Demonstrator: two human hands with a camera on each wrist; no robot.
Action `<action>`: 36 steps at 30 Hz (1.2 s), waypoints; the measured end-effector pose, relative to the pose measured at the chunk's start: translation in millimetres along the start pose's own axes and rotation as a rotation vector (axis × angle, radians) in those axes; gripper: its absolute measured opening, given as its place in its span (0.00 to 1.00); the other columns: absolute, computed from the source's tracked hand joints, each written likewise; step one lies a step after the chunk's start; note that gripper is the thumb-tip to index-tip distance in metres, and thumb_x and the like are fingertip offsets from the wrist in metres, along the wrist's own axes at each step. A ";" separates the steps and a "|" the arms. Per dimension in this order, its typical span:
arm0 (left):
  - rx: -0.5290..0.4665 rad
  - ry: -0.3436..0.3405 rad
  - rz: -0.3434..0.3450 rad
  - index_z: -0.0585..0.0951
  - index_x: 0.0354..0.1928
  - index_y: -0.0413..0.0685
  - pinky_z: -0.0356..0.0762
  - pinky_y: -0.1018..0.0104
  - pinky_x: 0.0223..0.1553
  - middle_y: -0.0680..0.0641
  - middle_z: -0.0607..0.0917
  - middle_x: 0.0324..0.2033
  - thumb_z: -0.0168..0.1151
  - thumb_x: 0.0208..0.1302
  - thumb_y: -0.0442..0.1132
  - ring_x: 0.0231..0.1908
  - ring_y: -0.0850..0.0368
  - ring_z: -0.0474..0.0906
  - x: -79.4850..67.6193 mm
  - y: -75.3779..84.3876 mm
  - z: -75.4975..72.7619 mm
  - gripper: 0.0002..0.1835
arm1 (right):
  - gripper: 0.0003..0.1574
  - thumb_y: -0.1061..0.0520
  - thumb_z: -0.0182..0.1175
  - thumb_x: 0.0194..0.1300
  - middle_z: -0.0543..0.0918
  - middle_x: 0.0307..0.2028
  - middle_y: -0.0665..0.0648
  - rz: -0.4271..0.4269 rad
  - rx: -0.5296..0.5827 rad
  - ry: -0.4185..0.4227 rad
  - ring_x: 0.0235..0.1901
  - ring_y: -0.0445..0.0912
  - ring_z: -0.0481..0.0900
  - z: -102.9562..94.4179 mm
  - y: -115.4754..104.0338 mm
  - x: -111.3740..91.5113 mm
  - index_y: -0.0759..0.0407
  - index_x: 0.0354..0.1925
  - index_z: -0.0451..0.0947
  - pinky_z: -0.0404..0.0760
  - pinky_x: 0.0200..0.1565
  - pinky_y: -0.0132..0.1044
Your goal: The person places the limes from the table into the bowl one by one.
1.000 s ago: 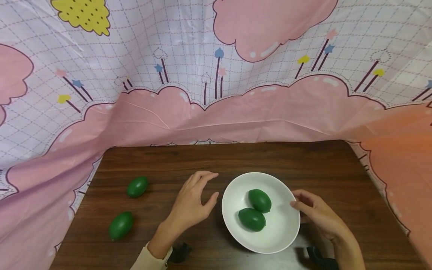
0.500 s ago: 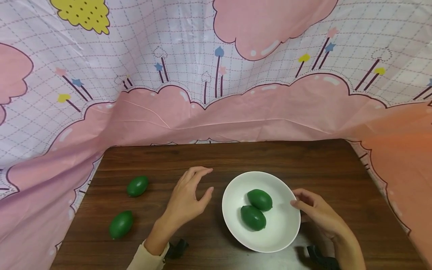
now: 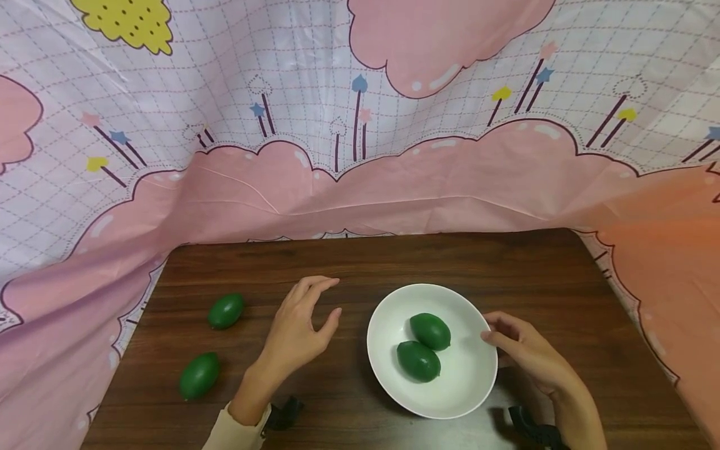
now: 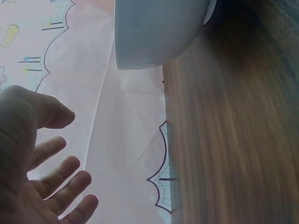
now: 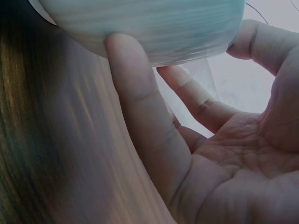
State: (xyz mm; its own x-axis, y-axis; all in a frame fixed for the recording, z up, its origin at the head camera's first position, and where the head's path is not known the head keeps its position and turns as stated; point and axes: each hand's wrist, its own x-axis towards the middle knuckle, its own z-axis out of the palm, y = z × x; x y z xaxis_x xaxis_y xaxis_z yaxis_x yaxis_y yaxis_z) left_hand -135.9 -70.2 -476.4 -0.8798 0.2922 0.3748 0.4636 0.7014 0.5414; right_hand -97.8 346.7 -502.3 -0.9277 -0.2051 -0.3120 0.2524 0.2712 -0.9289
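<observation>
A white bowl (image 3: 433,400) stands on the table right of centre, with two green limes in it, a far lime (image 3: 430,331) and a near lime (image 3: 419,361), lying side by side. At the bowl's right edge my right hand (image 3: 531,353) holds it, thumb at the rim and fingers against the outer wall (image 5: 149,28). My left hand (image 3: 295,331) hovers left of the bowl, thumb and fingers spread apart with nothing between them. Two more limes lie on the wood further left, one behind (image 3: 226,310) and one nearer (image 3: 199,375).
The dark wooden table (image 3: 315,256) has a pink and white patterned cloth (image 3: 360,206) hanging behind it and along both sides. Black straps sit by both wrists, a left strap (image 3: 285,414) and a right strap (image 3: 534,428).
My left hand has drawn away from the bowl toward the left. The limes in the bowl have shifted slightly. My right hand stays at the bowl's rim.
</observation>
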 end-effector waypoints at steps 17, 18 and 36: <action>-0.008 0.042 -0.035 0.80 0.68 0.54 0.80 0.43 0.64 0.49 0.81 0.62 0.73 0.66 0.41 0.63 0.46 0.79 -4.8 -8.1 -3.2 0.28 | 0.29 0.53 0.58 0.79 0.82 0.51 0.60 0.024 -0.005 -0.007 0.45 0.46 0.85 -3.1 -1.4 1.9 0.69 0.69 0.70 0.92 0.42 0.48; -0.006 0.043 -0.035 0.80 0.68 0.54 0.80 0.43 0.64 0.49 0.81 0.62 0.73 0.66 0.41 0.63 0.46 0.79 -5.0 -8.7 -3.6 0.28 | 0.29 0.53 0.58 0.79 0.81 0.52 0.61 0.030 -0.006 -0.004 0.45 0.46 0.85 -2.8 -1.5 2.1 0.68 0.69 0.70 0.92 0.43 0.48; 0.013 0.029 -0.053 0.79 0.69 0.54 0.79 0.41 0.63 0.47 0.80 0.64 0.73 0.67 0.42 0.63 0.44 0.79 -10.0 -19.8 -12.1 0.28 | 0.29 0.53 0.58 0.79 0.80 0.51 0.62 0.038 -0.001 -0.001 0.45 0.47 0.85 0.3 -2.5 2.0 0.69 0.69 0.70 0.92 0.42 0.48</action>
State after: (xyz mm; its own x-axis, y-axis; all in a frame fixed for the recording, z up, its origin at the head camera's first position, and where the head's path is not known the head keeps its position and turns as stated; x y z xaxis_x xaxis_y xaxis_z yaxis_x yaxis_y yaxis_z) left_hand -135.0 -94.9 -481.8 -0.8996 0.2354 0.3679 0.4149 0.7239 0.5512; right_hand -100.2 345.4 -500.8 -0.9172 -0.1958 -0.3471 0.2870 0.2798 -0.9162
